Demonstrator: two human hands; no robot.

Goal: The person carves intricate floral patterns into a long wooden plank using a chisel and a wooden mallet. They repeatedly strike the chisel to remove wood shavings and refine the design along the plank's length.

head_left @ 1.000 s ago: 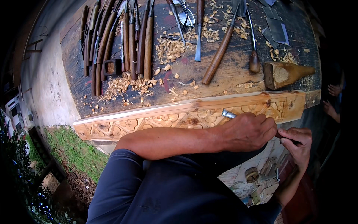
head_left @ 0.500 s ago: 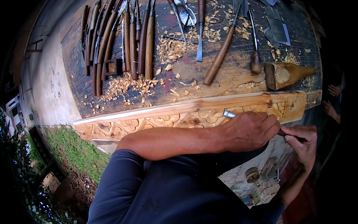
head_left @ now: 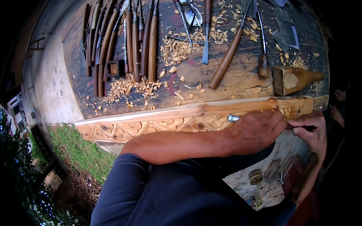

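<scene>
A long pale wooden board [head_left: 113, 130], carved with flowers and zigzag leaf shapes, runs along the bench's near edge. My left forearm crosses in front of it, and my left hand [head_left: 258, 128] rests over its right part, fingers curled. A silver metal end [head_left: 233, 118] of a tool pokes out on the left of that hand, close to a carved flower. My right hand [head_left: 312, 130] pinches the dark handle of a carving chisel [head_left: 289, 127] just right of the left hand. The left hand hides the chisel's middle, so I cannot tell whether the silver end belongs to it.
Several wooden-handled chisels [head_left: 152, 49] lie at the bench's far left, beside wood shavings [head_left: 132, 86]. A long-handled gouge [head_left: 228, 58], a round-handled tool [head_left: 263, 66], a wooden mallet [head_left: 292, 81], glasses [head_left: 194, 17] and grey sandpaper sheets [head_left: 288, 34] lie further right. Another person's hands [head_left: 336, 113] show at the right.
My right hand has come up closer to the board's lower edge, still pinching the handle. The whole view has shifted slightly; my left hand stays at about the same carved flower.
</scene>
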